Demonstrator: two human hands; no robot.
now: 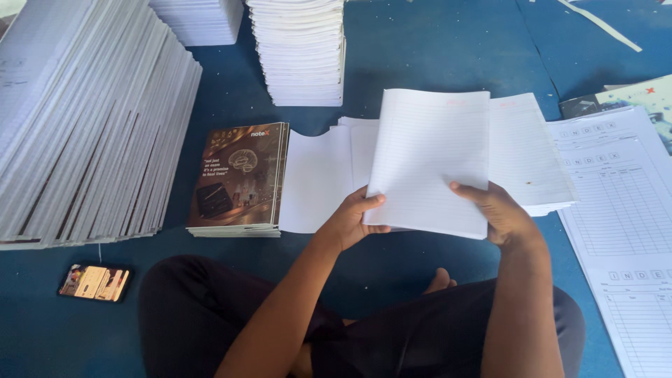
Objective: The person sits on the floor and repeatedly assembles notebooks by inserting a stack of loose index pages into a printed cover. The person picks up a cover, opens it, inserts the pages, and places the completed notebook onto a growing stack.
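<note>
**Hands square a bundle of ruled sheets**

Knees come first in my view: I see crossed legs in dark trousers on the blue floor (434, 49), with a phone (94, 282) lying face up just off the left knee.

Above the lap, both hands hold one bundle (430, 157) of ruled sheets, lifted and tilted toward me. My left hand (350, 220) is closed on the lower left corner, thumb on top and fingers curled beneath. My right hand (500, 213) pinches the lower right edge, thumb on the face and fingers hidden behind. Both grips look firm, neither hand loose.

To do this well, I judge the pinch should stay at the two lower corners, light enough that the sheets can slide and settle flush, with the edges checked before letting go.

Under and behind the bundle lie loose white sheets (318, 178) to the left and a low ruled pile (525, 150) to the right. Just left of those sits a short stack of dark-covered notebooks (238, 178). Printed table sheets (619, 203) spread along the right.

Farther off, a long leaning row of ruled sections (84, 119) fills the left side, and a tall white stack (299, 49) stands at the top centre.
</note>
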